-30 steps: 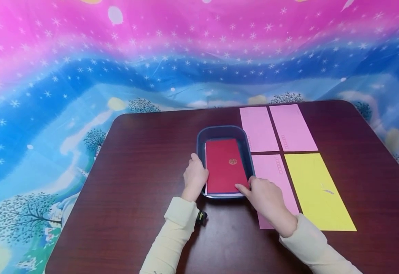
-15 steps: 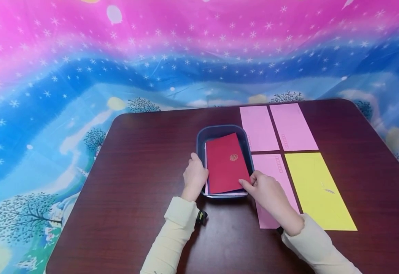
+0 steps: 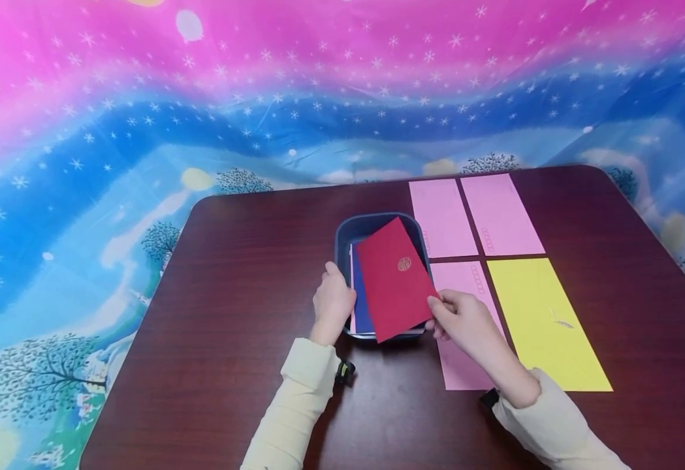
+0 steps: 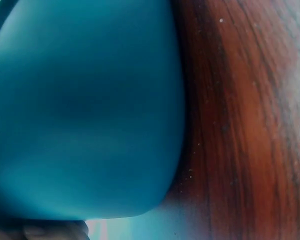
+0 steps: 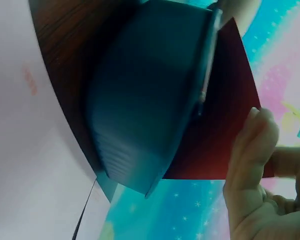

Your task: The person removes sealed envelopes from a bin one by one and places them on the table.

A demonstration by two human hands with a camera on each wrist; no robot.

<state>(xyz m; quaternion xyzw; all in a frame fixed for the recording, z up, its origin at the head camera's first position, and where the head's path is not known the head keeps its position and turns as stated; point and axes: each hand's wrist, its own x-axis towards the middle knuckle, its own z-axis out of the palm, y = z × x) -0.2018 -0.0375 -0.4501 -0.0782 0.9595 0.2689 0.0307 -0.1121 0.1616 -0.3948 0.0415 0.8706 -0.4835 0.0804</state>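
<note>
A red envelope (image 3: 394, 287) with a round gold emblem is pinched at its lower right corner by my right hand (image 3: 468, 326). It tilts across a dark blue-green plastic bin (image 3: 338, 245), its near corner over the front rim. Below it in the bin lies a dark blue envelope (image 3: 361, 303) on paler paper, mostly covered. My left hand (image 3: 333, 303) holds the bin's left rim. In the right wrist view the thumb and fingers (image 5: 252, 145) pinch the red envelope (image 5: 220, 135) above the rim. The left wrist view is mostly the bin's outer wall (image 4: 85, 110).
Right of the bin, two pink envelopes (image 3: 443, 219) lie at the back of the dark wooden table (image 3: 248, 294). A third pink envelope (image 3: 465, 365) lies in front, partly under my right arm, beside a yellow envelope (image 3: 544, 313). A patterned cloth (image 3: 289, 117) hangs behind.
The red envelope has lifted from the pile and turned, its lower end swinging out over the front rim and baring the blue envelope. My right hand moved slightly right; my left hand stayed at the bin.
</note>
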